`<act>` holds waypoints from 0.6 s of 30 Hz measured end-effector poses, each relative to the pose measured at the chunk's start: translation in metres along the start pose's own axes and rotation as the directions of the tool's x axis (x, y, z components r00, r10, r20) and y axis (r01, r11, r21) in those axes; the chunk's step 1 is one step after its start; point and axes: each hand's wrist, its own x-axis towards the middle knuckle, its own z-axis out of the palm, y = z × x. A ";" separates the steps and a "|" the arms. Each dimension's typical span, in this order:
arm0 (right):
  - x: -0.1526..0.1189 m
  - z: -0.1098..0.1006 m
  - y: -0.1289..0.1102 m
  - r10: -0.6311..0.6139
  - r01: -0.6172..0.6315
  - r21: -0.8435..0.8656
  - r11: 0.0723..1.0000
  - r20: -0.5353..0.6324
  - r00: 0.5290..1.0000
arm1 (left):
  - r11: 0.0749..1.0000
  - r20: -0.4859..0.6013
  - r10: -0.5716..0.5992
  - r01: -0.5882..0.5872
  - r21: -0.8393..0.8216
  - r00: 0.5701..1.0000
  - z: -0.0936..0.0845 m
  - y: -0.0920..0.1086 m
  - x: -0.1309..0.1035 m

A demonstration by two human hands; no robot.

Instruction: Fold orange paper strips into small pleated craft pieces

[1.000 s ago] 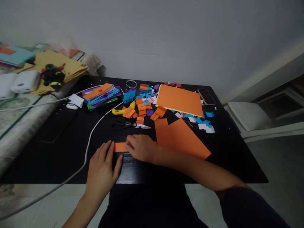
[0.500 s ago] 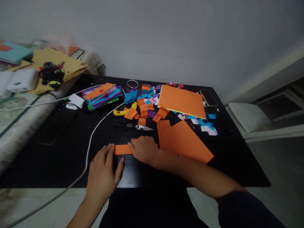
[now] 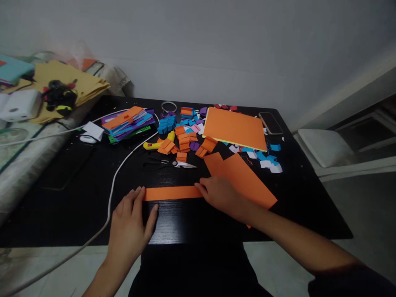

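A long orange paper strip (image 3: 171, 193) lies flat on the black table in front of me. My left hand (image 3: 130, 214) rests at its left end, fingertips on the paper, thumb spread away on the tabletop. Over the strip's right end, my right hand (image 3: 221, 194) is closed, its fingers curled and the thumb side pressed along the paper. Right beside that hand are larger orange sheets (image 3: 247, 177), partly hidden under my forearm. Scissors (image 3: 176, 164) with dark handles lie just beyond the strip.
Behind are small folded orange pieces (image 3: 185, 142), a yellow cutter (image 3: 151, 145), a stack of coloured paper (image 3: 130, 123) and an orange pad (image 3: 235, 128). A phone (image 3: 270, 123) lies at the far right. A white cable (image 3: 114, 181) crosses the table on the left.
My right hand has slid right along the strip to its end, uncovering more of the orange paper. My left hand stays at the left end.
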 end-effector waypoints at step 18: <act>-0.018 0.024 0.010 -0.450 0.507 0.081 0.858 -0.358 0.818 | 0.916 0.233 0.184 -0.081 -0.392 0.955 -0.001 0.050 0.058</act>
